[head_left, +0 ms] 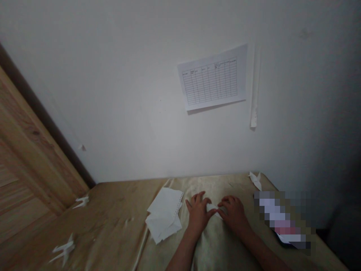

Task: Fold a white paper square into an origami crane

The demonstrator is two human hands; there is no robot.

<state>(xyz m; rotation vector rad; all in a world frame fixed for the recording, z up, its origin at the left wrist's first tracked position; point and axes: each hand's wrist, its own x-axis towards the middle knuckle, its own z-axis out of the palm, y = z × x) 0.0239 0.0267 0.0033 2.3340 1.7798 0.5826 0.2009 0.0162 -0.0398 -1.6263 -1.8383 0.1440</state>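
Note:
Between my two hands is a small piece of folded white paper (212,206), held low over the cloth. My left hand (198,212) pinches its left side with thumb and index finger, the other fingers spread. On the other side, my right hand (233,212) grips the paper with thumb and curled fingers. The thumbs nearly meet at its near edge. Much of the paper is hidden behind the fingers. Just left of my left hand lies a loose stack of white paper sheets (166,210), the top one with a torn, perforated edge.
A gold cloth (113,222) covers the table. Folded paper birds lie at the far left (81,202), near left (64,250) and back right (255,181). A blurred-out object (284,222) rests at right. A printed table sheet (213,79) hangs on the wall.

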